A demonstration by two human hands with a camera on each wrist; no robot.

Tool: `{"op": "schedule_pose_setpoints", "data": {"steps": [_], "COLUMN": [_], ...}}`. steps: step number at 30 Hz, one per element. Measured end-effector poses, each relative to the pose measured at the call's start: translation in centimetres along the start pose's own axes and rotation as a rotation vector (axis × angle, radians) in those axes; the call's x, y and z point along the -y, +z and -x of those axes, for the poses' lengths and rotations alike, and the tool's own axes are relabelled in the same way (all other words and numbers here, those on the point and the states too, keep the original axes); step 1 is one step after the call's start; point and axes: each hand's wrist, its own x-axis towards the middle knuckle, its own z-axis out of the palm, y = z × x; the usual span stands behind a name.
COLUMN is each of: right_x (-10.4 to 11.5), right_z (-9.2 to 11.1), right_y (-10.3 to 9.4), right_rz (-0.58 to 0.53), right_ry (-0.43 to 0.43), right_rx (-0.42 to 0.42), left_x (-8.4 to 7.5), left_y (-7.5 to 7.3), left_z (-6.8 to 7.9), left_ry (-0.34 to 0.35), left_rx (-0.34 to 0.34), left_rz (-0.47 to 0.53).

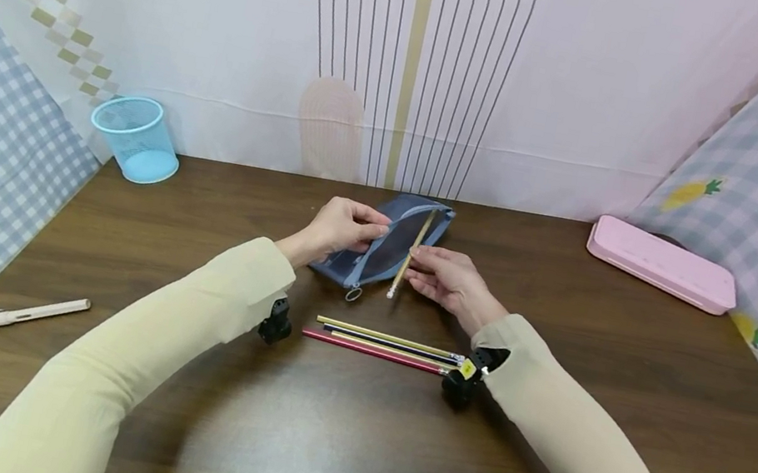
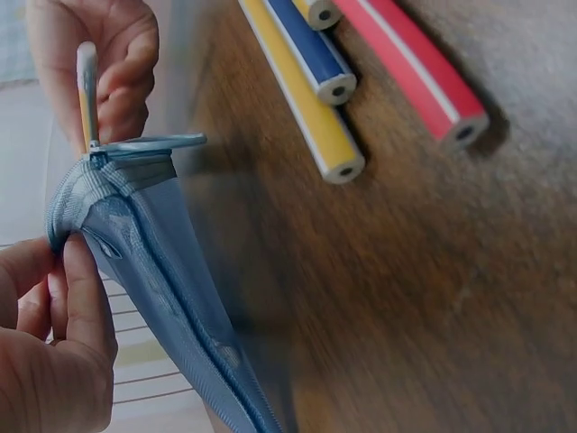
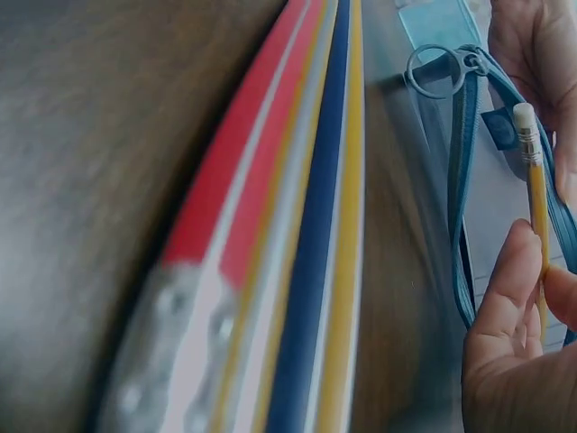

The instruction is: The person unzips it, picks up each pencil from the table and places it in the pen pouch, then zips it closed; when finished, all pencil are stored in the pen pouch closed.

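Note:
A blue zippered pencil pouch (image 1: 378, 241) stands unzipped near the back middle of the table. My left hand (image 1: 345, 231) pinches its near-left rim between thumb and fingers. In my right hand (image 1: 450, 283) is a yellow pencil (image 1: 415, 247), eraser end toward me, its far end at the pouch's mouth. The right wrist view shows the thumb and fingers pinching that pencil (image 3: 535, 194) beside the zipper edge. A ring pull (image 1: 354, 294) hangs from the zipper's near end. Several pencils, including a red pencil (image 1: 374, 351), lie side by side below the hands.
A light blue mesh cup (image 1: 137, 139) stands at the back left, leaning in view. A pink pencil case (image 1: 663, 264) lies at the back right. On the left of the brown table (image 1: 312, 445) is a white pen (image 1: 10, 317). Patterned cloth hangs behind and at both sides.

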Motion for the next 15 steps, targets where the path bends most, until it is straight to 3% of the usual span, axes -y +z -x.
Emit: {"op": "schedule_pose_setpoints", "data": {"steps": [15], "right_x": [0.3], "right_z": [-0.8], "right_y": [2.0], "right_rz": [-0.08], "right_ry": [-0.008], "right_rx": [-0.067], "left_x": [-0.5], "left_y": [0.7], "left_z": [-0.1], "left_ry": [0.002], "left_rx": [0.031], "left_rz": [0.01]}}
